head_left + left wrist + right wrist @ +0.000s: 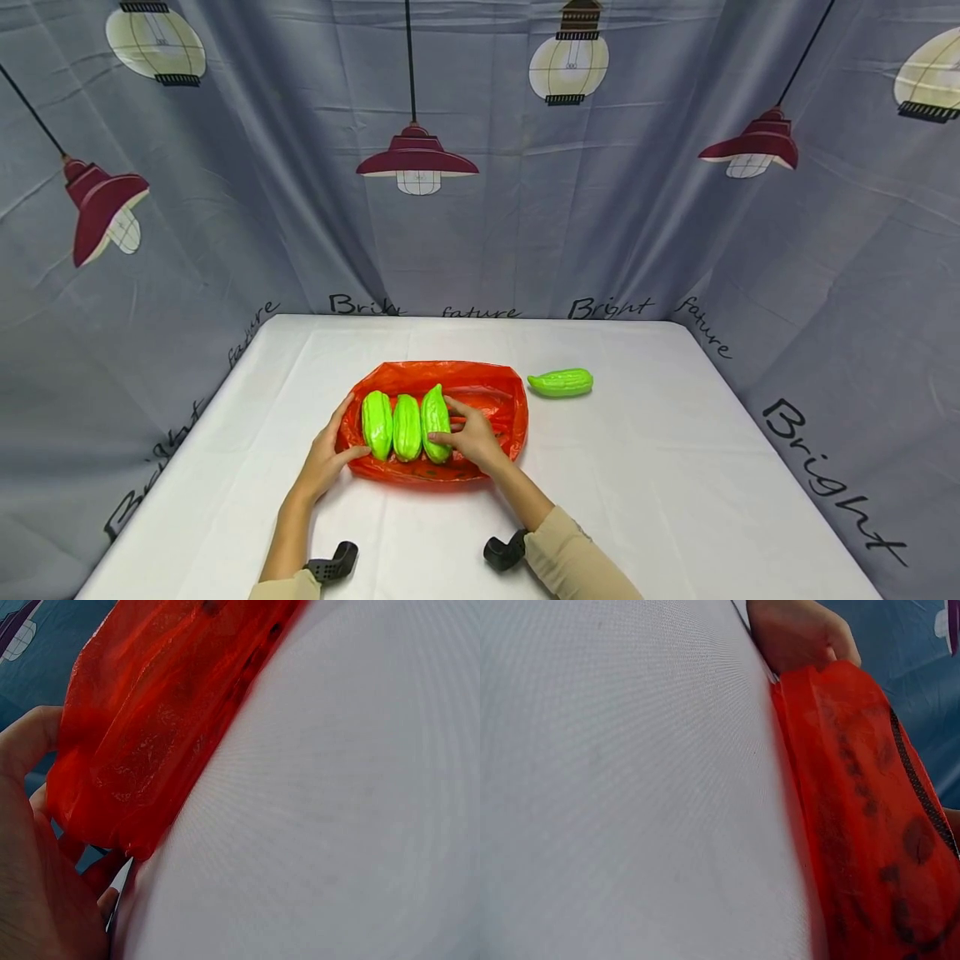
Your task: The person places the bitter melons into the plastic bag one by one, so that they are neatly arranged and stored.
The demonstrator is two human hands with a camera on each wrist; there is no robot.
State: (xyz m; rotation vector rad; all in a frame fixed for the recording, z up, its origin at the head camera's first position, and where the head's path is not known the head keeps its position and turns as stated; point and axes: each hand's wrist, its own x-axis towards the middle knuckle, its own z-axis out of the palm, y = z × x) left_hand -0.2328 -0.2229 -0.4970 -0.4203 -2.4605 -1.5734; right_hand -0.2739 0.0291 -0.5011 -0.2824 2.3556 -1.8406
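Three bright green bitter melons stand side by side in a wide-mouthed red plastic bag (487, 400): a left one (377, 425), a middle one (407, 427) and a right one (433, 417). My right hand (476, 435) pinches the right bitter melon between thumb and fingers, inside the bag's mouth. At the bag's left end my left hand (322, 462) grips the side, thumb at the front. The left wrist view has the fingers (34, 739) against the red plastic (142, 727). The bag's side (855, 825) hides the held bitter melon in the right wrist view.
Another bitter melon (561, 382) lies on the white tabletop (637, 467), right of the bag. A grey curtain (487, 242) printed with lamps rises behind the table and along both sides. Black devices (504, 551) are strapped at both wrists.
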